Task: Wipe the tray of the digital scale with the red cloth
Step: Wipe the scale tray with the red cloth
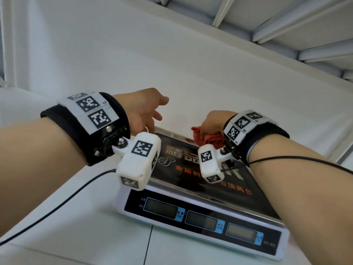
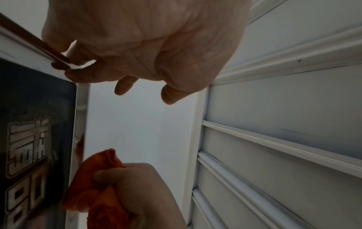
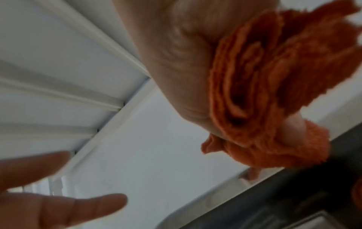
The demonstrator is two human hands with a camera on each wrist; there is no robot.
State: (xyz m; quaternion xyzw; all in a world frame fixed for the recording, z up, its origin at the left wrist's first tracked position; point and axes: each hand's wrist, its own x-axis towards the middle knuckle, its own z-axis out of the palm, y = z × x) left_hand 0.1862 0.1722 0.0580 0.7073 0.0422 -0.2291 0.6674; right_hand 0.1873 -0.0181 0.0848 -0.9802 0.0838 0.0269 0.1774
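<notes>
The digital scale [image 1: 191,222] stands on a white table, its steel tray [image 1: 238,188] covered by a dark printed sticker. My right hand [image 1: 212,123] grips the bunched red cloth [image 1: 211,140] and holds it at the tray's far edge, right of the middle. In the right wrist view the red cloth [image 3: 264,77] bulges out of the fist above the tray [image 3: 293,201]. My left hand [image 1: 150,119] is at the tray's far left corner. Two of its fingertips [image 2: 78,74] rest on the tray rim [image 2: 81,108], while thumb and forefinger hang free.
The white table [image 1: 86,236] runs to a white wall just behind the scale. White slatted framework [image 1: 286,25] sits up and to the right. A black cable [image 1: 57,207] trails from my left wrist across the table, and another cable [image 1: 305,159] loops over my right forearm.
</notes>
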